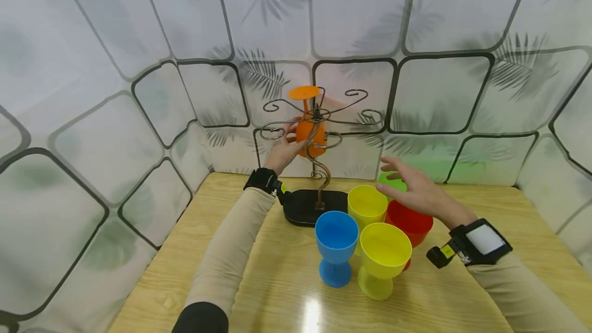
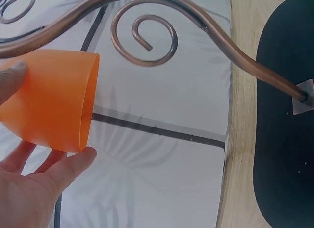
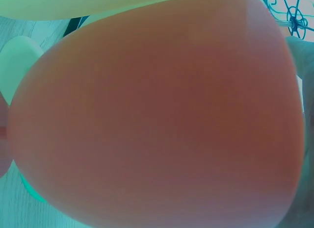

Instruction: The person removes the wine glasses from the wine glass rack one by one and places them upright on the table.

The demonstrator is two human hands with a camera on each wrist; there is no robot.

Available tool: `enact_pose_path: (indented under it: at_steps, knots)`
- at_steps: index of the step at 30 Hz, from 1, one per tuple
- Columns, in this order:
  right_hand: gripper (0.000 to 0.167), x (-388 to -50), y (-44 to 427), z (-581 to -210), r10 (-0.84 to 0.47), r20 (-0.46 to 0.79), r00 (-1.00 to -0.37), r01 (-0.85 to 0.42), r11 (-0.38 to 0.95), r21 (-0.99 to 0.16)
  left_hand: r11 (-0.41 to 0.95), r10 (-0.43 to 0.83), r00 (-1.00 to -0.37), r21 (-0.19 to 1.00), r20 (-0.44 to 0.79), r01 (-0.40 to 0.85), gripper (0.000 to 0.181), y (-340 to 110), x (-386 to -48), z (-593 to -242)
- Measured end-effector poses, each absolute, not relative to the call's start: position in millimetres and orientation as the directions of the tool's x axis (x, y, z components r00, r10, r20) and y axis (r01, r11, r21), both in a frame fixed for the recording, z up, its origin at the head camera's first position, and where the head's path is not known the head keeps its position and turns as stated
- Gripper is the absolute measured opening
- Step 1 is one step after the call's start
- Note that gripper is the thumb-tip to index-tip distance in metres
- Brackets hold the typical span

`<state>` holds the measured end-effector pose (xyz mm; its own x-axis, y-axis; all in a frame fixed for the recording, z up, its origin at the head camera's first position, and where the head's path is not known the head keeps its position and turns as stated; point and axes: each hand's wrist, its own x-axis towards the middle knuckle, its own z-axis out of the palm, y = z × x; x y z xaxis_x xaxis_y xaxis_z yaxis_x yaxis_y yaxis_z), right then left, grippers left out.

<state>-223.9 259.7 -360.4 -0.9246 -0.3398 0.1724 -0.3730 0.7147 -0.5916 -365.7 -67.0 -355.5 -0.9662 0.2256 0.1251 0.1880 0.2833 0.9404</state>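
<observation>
In the head view my left hand (image 1: 284,153) grips the bowl of an orange plastic goblet (image 1: 311,135), upside down with its foot on top, among the curled arms of a metal goblet rack (image 1: 319,171). The left wrist view shows the thumb and fingers on opposite sides of the orange bowl (image 2: 54,100), beside the copper-coloured stem. My right hand (image 1: 418,191) is above a red goblet (image 1: 409,222) and a green goblet (image 1: 392,181), fingers extended. Whether it touches either is unclear. The red bowl (image 3: 157,115) fills most of the right wrist view.
Two yellow goblets (image 1: 385,251) and a blue goblet (image 1: 336,245) stand upright on the wooden table (image 1: 277,292), in front of and beside the rack's black base (image 1: 296,209). Patterned curtain-like walls (image 1: 444,96) border the table at the back and sides.
</observation>
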Motion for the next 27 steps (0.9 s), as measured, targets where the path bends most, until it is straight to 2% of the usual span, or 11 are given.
enact_pose_path:
  at_steps: [5, 11, 16, 20, 23, 27]
  knots:
    - [0.073, -221.8, 259.9, -361.4, -0.34, 0.18, -0.923, -0.378, 0.711, -0.593, 0.298, 0.174, -0.983, 0.948, 0.059, 0.11, 0.077, -72.9, -364.4, -358.1]
    - [0.073, -220.4, 260.2, -363.0, -0.338, 0.193, -0.921, -0.383, 0.702, -0.6, 0.247, 0.171, -0.981, 0.959, 0.095, 0.136, 0.076, -79.1, -363.8, -359.5]
    - [0.073, -219.7, 259.2, -364.4, -0.348, 0.193, -0.918, -0.391, 0.699, -0.599, 0.259, 0.135, -0.991, 0.964, 0.024, 0.058, 0.082, -82.8, -364.0, -360.9]
    - [0.072, -219.8, 259.4, -366.8, -0.348, 0.196, -0.917, -0.392, 0.696, -0.601, 0.322, 0.119, -0.992, 0.947, -0.042, -0.002, 0.082, -88.3, -364.2, -362.5]
    - [0.072, -219.7, 259.1, -367.2, -0.346, 0.197, -0.917, -0.391, 0.694, -0.604, 0.327, 0.117, -0.993, 0.943, 0.023, 0.06, 0.076, -93.7, -360.7, -362.0]
    - [0.072, -219.3, 258.3, -366.7, -0.348, 0.194, -0.917, -0.391, 0.693, -0.606, 0.227, 0.135, -0.968, 0.944, 0.212, 0.238, 0.07, -101.0, -360.5, -368.5]
